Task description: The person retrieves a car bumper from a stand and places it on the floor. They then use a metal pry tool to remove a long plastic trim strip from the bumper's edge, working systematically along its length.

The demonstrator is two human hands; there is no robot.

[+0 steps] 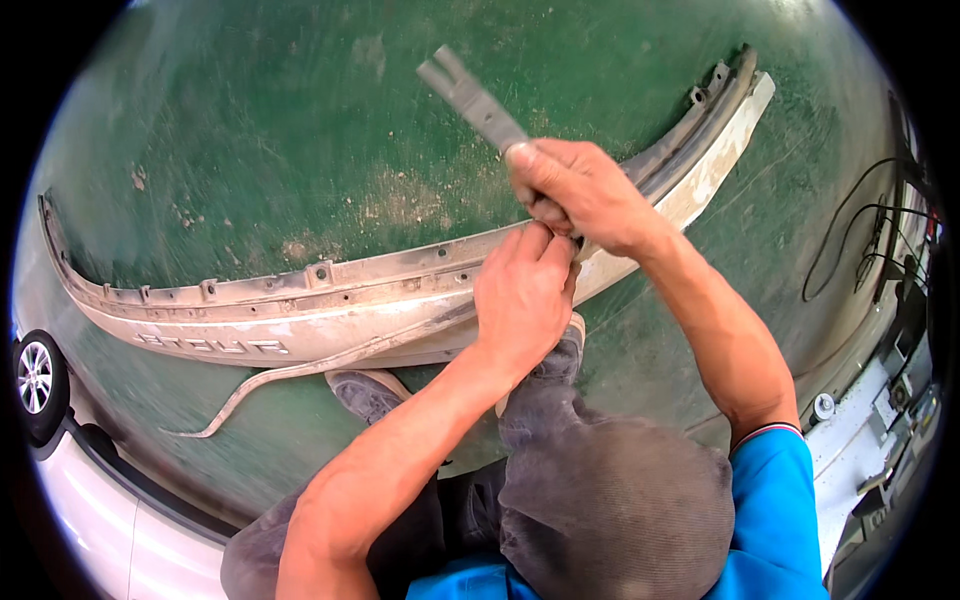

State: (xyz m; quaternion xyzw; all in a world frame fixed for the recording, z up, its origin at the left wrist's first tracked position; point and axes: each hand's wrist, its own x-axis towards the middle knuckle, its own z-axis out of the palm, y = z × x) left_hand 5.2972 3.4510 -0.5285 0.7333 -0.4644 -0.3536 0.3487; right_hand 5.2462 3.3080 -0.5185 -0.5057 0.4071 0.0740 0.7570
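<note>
A long curved car trim panel (330,330), off-white and scuffed with raised letters, lies across the floor before me. In my right hand (580,190) is a flat grey metal pry tool (485,115), its forked end pointing up and to the left. My left hand (525,290) is closed at the panel's middle, right against my right hand. From beneath its palm a thin, dirty rubber strip (350,350) trails loose to the lower left. A dark strip (690,145) runs along the panel's right part. My left fingertips and the tool's lower end are hidden.
Dried dirt crumbs (400,205) lie on the green floor (250,130) beyond the panel. My shoes (365,395) are close to its near edge. A white car part with a wheel (40,375) is at left. Black cables (850,225) and metal parts (880,420) line the right.
</note>
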